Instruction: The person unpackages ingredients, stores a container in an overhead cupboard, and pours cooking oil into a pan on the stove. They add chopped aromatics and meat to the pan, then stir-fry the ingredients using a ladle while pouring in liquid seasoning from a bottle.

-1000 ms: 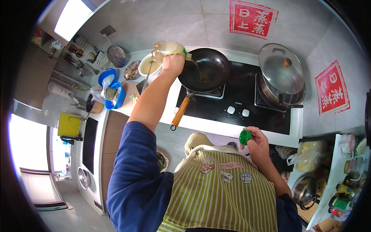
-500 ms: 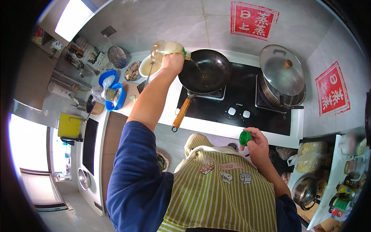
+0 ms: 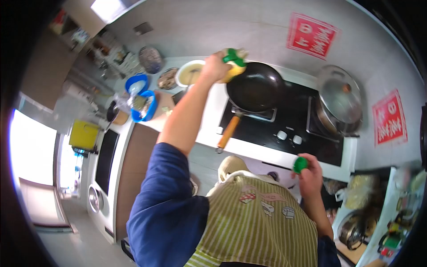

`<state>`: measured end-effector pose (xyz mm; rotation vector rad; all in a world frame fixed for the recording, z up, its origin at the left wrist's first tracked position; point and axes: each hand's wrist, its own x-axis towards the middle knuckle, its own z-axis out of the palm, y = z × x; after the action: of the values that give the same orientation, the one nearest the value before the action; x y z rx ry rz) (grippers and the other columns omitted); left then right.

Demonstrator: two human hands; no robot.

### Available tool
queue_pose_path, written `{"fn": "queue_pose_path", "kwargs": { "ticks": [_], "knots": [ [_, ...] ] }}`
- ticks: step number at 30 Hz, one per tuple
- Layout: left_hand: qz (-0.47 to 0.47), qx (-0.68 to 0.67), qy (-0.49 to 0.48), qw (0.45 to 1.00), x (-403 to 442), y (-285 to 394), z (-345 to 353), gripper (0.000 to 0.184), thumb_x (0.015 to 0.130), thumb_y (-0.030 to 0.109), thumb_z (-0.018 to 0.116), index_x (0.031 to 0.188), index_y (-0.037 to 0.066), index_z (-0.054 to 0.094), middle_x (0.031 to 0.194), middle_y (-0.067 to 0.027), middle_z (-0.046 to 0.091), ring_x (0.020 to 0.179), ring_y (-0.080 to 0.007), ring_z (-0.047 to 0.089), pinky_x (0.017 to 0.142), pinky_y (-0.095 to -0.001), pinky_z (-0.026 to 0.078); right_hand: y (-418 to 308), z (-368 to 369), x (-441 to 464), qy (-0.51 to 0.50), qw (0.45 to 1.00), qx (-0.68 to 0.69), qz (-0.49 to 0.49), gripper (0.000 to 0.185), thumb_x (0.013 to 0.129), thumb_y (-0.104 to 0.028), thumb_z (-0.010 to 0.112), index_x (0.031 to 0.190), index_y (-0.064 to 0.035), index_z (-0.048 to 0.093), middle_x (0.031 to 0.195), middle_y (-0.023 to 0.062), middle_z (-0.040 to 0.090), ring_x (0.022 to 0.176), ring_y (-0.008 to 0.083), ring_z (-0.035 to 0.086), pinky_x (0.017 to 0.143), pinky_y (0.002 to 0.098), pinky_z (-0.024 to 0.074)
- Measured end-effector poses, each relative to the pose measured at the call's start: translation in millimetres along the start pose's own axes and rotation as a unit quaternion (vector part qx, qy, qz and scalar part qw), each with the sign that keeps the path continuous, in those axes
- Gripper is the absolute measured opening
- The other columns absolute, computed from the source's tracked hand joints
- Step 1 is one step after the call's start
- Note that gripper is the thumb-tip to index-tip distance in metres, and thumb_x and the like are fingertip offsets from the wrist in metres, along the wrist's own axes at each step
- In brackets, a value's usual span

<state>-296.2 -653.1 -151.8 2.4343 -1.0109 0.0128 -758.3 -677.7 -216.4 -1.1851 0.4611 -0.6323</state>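
My left hand [image 3: 216, 66] is closed round an oil bottle [image 3: 235, 66] with a green and yellow label, held over the left rim of the black wok [image 3: 255, 86]. The bottle is blurred, and no stream of oil shows. The wok rests on the left burner, its wooden handle [image 3: 229, 131] pointing toward me. Near the counter's front edge, my right hand [image 3: 311, 175] pinches a green cap [image 3: 300, 165] between its fingers.
A lidded pot [image 3: 340, 100] stands on the right burner. Left of the wok are a white bowl [image 3: 183, 80], a plate of meat [image 3: 167, 79] and blue baskets [image 3: 153, 108]. A shelf [image 3: 378, 222] with pans and bottles is at the right.
The bottle has turned more upright and its stream into the wok is gone. The view has shifted and tilted, so the wok, pot and both hands appear farther right.
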Motion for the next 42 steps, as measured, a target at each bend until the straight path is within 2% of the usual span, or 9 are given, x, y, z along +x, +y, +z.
{"fn": "queue_pose_path", "kwargs": {
  "ticks": [5, 10, 23, 28, 31, 35, 39, 41, 42],
  "knots": [
    [-0.029, -0.251, 0.007, 0.968, -4.2, 7.2, 3.9, 0.048, 0.069, 0.027, 0.084, 0.105, -0.001, 0.068, 0.097, -0.0198, 0.071, 0.094, -0.0315, 0.069, 0.087, -0.0391, 0.053, -28.6, -13.3, 12.9, 0.004, 0.987, -0.106, -0.121, 0.043, 0.092, -0.027, 0.065, 0.123, 0.0001, 0.052, 0.096, 0.0073, 0.059, 0.077, 0.0145, 0.058, 0.067, 0.0291, 0.0496],
    [0.103, -0.353, -0.091, 0.925, -54.2, 81.7, -15.3, 0.033, 0.074, 0.019, 0.082, 0.093, 0.0, 0.064, 0.084, -0.0094, 0.065, 0.08, -0.0167, 0.06, 0.076, -0.0339, 0.05, -128.1, 0.5, 40.6, 0.016, 0.906, -0.369, -0.205, 0.04, 0.087, -0.002, 0.067, 0.125, 0.0011, 0.055, 0.106, 0.0029, 0.057, 0.093, 0.0108, 0.056, 0.083, 0.0261, 0.0471],
    [0.325, -0.515, -0.385, 0.693, -220.6, 414.7, 23.7, 0.028, 0.076, 0.009, 0.081, 0.09, 0.005, 0.057, 0.083, -0.0002, 0.058, 0.079, -0.01, 0.054, 0.077, -0.0272, 0.047, -365.2, -115.3, -76.5, -0.055, 0.574, -0.787, -0.221, 0.031, 0.086, -0.002, 0.07, 0.116, -0.0024, 0.064, 0.106, 0.0083, 0.062, 0.084, 0.0174, 0.061, 0.078, 0.0313, 0.0514],
    [0.298, -0.619, -0.457, 0.565, -291.3, 544.8, 75.5, 0.028, 0.076, 0.006, 0.079, 0.095, 0.001, 0.06, 0.09, -0.0042, 0.063, 0.083, -0.0129, 0.059, 0.077, -0.0293, 0.05, -422.0, -185.0, -152.1, 0.175, 0.681, -0.709, 0.052, 0.036, 0.089, -0.033, 0.071, 0.098, 0.0021, 0.068, 0.075, 0.0143, 0.066, 0.067, 0.0358, 0.061, 0.068, 0.0422, 0.0522],
    [0.279, -0.639, -0.463, 0.548, -340.6, 597.0, 105.9, 0.031, 0.076, 0.005, 0.077, 0.102, 0.0, 0.061, 0.094, -0.0068, 0.066, 0.084, -0.0139, 0.062, 0.078, -0.03, 0.052, -422.7, -233.3, -171.4, 0.215, 0.452, -0.861, 0.09, 0.06, 0.092, -0.055, 0.06, 0.082, 0.0033, 0.069, 0.07, 0.0212, 0.066, 0.063, 0.0387, 0.061, 0.066, 0.0454, 0.0516],
    [0.292, -0.613, -0.468, 0.565, -380.1, 639.0, 151.1, 0.036, 0.078, 0.004, 0.075, 0.111, -0.002, 0.061, 0.1, -0.0097, 0.068, 0.086, -0.0163, 0.065, 0.078, -0.0307, 0.054, -401.1, -272.8, -197.6, 0.321, 0.417, -0.831, 0.181, 0.078, 0.092, -0.07, 0.042, 0.098, 0.0011, 0.074, 0.096, 0.0254, 0.07, 0.095, 0.0413, 0.067, 0.085, 0.0483, 0.0528],
    [0.273, -0.626, -0.464, 0.565, -394.7, 671.1, 179.6, 0.034, 0.081, 0.005, 0.072, 0.11, -0.003, 0.058, 0.102, -0.0102, 0.069, 0.092, -0.0166, 0.067, 0.083, -0.0313, 0.054, -384.6, -266.0, -219.7, 0.315, 0.534, -0.766, 0.169, 0.084, 0.094, -0.071, 0.033, 0.083, 0.0022, 0.072, 0.082, 0.0228, 0.07, 0.086, 0.0406, 0.068, 0.078, 0.0479, 0.0539],
    [0.141, -0.706, -0.55, 0.423, -398.6, 680.7, 187.2, 0.037, 0.082, 0.013, 0.075, 0.111, -0.002, 0.058, 0.101, -0.0128, 0.069, 0.094, -0.0219, 0.068, 0.084, -0.0338, 0.054, -342.5, -267.9, -231.5, 0.199, 0.59, -0.779, 0.072, 0.058, 0.095, -0.054, 0.048, 0.077, -0.0026, 0.07, 0.076, 0.0183, 0.067, 0.074, 0.0381, 0.065, 0.068, 0.0492, 0.0507],
    [0.295, -0.615, -0.447, 0.578, -396.0, 680.5, 185.1, 0.042, 0.082, 0.018, 0.076, 0.113, -0.002, 0.057, 0.102, -0.0151, 0.069, 0.093, -0.0272, 0.068, 0.084, -0.036, 0.054, -308.1, -262.5, -243.7, 0.168, 0.662, -0.728, -0.056, 0.036, 0.093, -0.039, 0.059, 0.08, -0.0063, 0.068, 0.078, 0.0158, 0.066, 0.073, 0.0364, 0.063, 0.067, 0.0489, 0.049]
  ]
}}
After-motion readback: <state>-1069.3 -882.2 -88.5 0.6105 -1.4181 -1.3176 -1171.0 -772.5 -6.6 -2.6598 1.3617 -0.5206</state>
